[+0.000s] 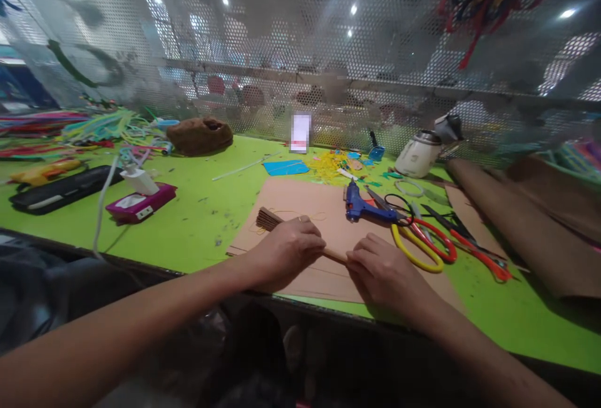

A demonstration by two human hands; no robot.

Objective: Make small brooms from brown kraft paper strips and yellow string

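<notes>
Clamping folded brown paper strip (335, 255) in L hand (291, 246) and, further R, in fingers of R hand (385, 267). Spanning gap betw. hands, w/ pleated end poking out beyond L hand. Held over brown paper sheets (303, 198) on worktop (200, 217).

left hand (290, 250) and right hand (385, 269) curl close together.

Left hand (290, 246) and right hand (384, 271) grip brown strip (335, 255).
</notes>
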